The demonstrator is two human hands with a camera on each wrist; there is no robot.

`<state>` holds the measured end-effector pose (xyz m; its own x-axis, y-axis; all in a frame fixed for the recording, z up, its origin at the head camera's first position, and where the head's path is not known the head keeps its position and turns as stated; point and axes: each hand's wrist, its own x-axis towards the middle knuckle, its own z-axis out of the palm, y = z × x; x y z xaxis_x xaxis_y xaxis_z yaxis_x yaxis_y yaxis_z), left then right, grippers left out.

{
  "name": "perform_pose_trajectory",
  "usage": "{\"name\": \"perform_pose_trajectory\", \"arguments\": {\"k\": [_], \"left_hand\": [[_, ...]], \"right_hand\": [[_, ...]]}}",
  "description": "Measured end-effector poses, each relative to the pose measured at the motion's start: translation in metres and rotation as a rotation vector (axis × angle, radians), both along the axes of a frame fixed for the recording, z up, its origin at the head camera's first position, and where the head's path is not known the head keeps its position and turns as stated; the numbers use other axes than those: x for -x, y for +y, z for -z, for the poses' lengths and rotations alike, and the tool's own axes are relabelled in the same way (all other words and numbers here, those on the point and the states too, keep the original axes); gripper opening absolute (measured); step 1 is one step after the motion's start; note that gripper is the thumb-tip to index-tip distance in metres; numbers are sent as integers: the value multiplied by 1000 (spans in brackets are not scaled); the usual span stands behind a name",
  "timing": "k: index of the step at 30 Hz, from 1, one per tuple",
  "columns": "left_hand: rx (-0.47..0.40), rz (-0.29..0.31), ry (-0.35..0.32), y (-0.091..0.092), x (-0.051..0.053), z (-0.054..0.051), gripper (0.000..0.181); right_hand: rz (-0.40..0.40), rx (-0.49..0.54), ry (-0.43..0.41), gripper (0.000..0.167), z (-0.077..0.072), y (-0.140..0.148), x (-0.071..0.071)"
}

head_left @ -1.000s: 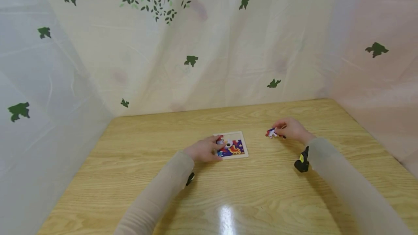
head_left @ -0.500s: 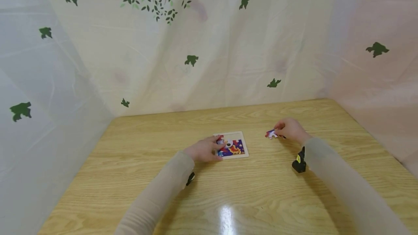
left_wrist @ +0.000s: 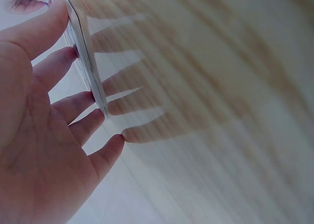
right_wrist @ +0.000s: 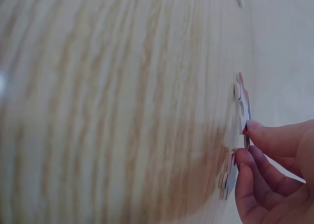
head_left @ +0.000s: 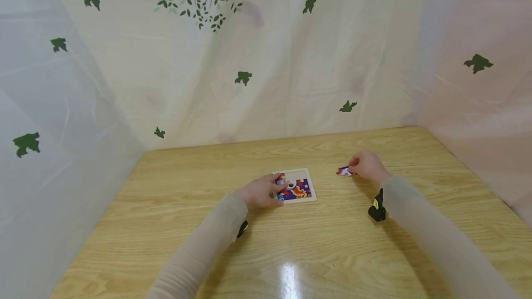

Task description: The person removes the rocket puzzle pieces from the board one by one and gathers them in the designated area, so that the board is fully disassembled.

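Observation:
A framed jigsaw puzzle (head_left: 297,191) with a cartoon picture in purple, red and orange lies mid-table; bare backing shows along its far side. My left hand (head_left: 258,191) rests on its left part, fingers spread. In the left wrist view the fingertips of my left hand (left_wrist: 46,116) touch the frame's edge (left_wrist: 86,52). To the right, my right hand (head_left: 369,166) pinches a purple, white and red puzzle piece (head_left: 344,171). The right wrist view has this piece (right_wrist: 244,103) raised slightly at the thumb of my right hand (right_wrist: 277,170), with more pieces (right_wrist: 228,177) under the fingers.
The wood-grain table (head_left: 266,253) reaches back to a pale curtain (head_left: 270,105) printed with leaves and birds. Curtains also hang at the left and right. A black wrist camera (head_left: 377,209) sits below my right wrist.
My right wrist has shifted a little to the left and the hand has turned slightly, covering a dark piece seen before. The left hand and the framed puzzle have stayed put.

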<state>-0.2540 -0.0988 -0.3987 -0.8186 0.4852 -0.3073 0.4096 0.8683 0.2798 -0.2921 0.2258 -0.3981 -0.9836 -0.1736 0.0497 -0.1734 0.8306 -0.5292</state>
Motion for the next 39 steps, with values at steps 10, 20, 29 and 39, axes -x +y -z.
{"name": "perform_pose_trajectory", "arguments": {"k": [10,20,29,39], "left_hand": [[0,7,-4,0,0,-1,60],[-3,8,-2,0,0,-3,59],[-12,24,18,-2,1,-3,60],[-22,43,33,-2,2,-5,61]], "right_hand": [[29,-7,-40,14,1,-1,2],[18,16,-47,17,-1,0,1],[-14,43,-2,19,0,-5,1],[-81,70,72,15,0,-21,1]]}}
